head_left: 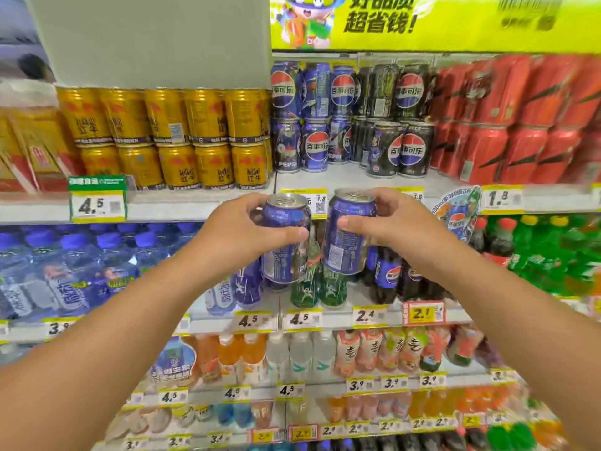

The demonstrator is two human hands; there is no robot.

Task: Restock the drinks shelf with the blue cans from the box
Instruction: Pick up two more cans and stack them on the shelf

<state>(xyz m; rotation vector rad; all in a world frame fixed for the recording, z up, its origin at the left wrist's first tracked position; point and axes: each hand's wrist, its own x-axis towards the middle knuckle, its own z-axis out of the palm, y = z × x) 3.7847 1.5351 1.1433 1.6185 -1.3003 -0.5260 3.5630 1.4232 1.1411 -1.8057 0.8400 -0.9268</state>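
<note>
Before the drinks shelf (357,177) | left hand (240,229) grasps one upright blue can (284,237) | right hand (396,222) grasps another blue can (348,232) | cans side by side, apart

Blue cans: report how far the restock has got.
Done: blue cans already stand two tiers high on the top shelf, beside the black cans. In hand: the left hand grips one can and the right hand grips another, both raised below that shelf. Left: setting these two down. The box is out of view, so the remaining count cannot be told.
</note>
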